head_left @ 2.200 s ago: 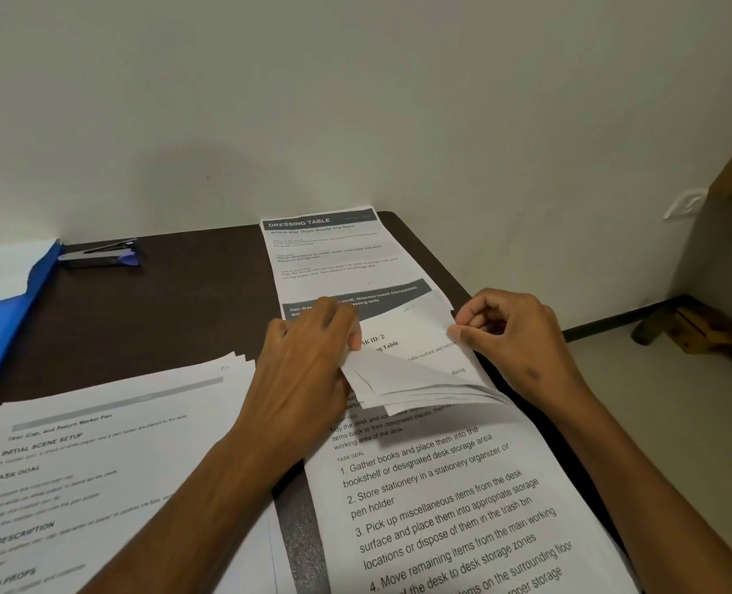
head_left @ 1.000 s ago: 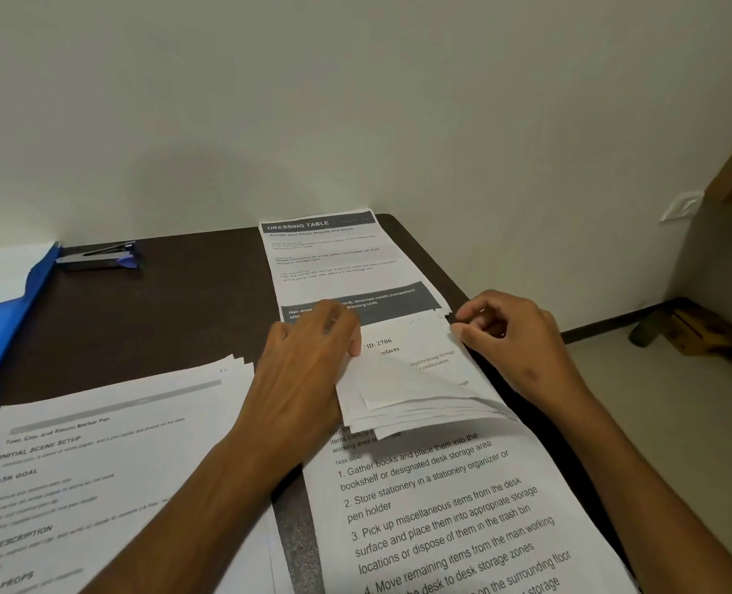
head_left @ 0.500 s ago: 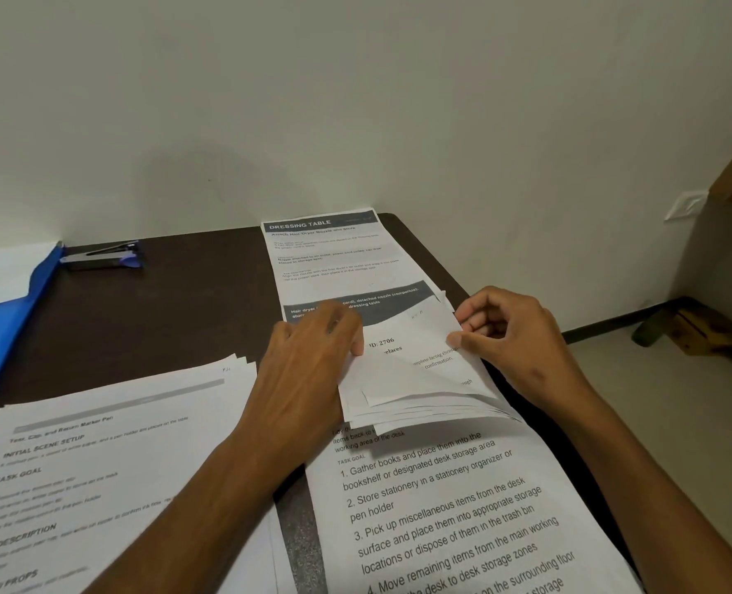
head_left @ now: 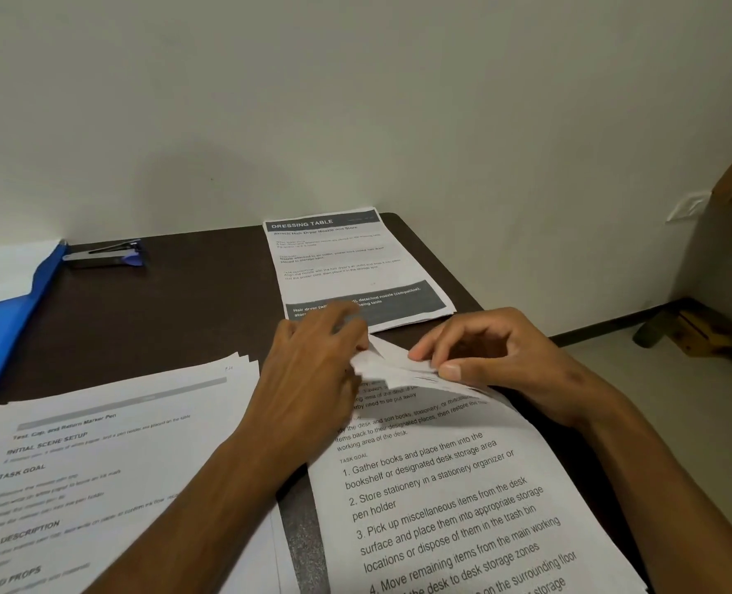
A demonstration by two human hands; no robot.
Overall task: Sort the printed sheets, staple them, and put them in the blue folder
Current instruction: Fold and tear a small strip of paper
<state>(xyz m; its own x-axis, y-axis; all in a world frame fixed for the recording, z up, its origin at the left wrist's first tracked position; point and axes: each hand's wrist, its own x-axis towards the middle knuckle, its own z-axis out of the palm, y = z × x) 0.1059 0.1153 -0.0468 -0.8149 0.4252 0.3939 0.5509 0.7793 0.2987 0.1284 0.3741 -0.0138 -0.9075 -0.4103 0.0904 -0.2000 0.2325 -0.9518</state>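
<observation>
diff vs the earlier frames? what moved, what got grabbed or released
The lifted top corners of the right stack have been folded down toward the person and flattened into a tighter bundle. The right hand moved in and now pinches them between thumb and fingers. The left hand stays on their left edge. Nothing let go. Unchanged: the DRESSING TABLE sheet, left stack, stapler, blue folder.

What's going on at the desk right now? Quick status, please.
Both hands, left and right, pinch the folded-back top corners of the right-hand stack. Stapler and blue folder untouched, far left. Nothing in the way.
</observation>
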